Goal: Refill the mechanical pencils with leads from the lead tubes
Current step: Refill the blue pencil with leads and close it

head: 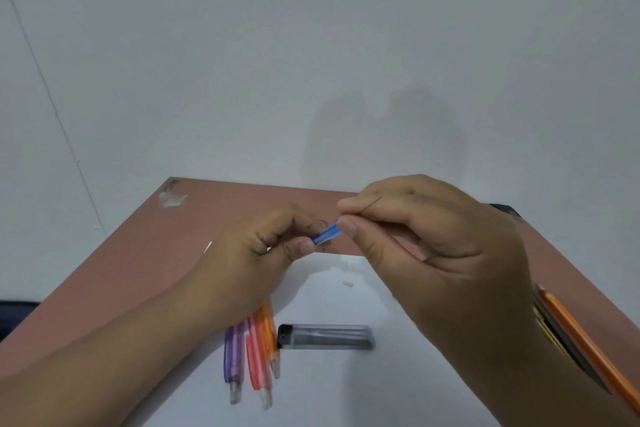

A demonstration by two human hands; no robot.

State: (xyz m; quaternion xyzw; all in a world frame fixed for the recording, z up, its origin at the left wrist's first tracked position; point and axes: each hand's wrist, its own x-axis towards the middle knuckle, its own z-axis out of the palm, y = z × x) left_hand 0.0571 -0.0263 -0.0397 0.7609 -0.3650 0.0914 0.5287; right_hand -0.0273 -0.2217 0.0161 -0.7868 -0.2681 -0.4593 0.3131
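Pencils (256,354) on white sheet (346,385), reddish-brown table (138,253), pale wall (311,45)

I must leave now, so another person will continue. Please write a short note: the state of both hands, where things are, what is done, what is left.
Left hand grips the translucent blue mechanical pencil above the table. Right hand pinches a thin dark lead at the pencil's open end.
On the white sheet: purple, pink and orange pencils, and the clear grey lead tube.
Done: lead taken out. Left: insert it; whether the other pencils are refilled, I cannot tell.
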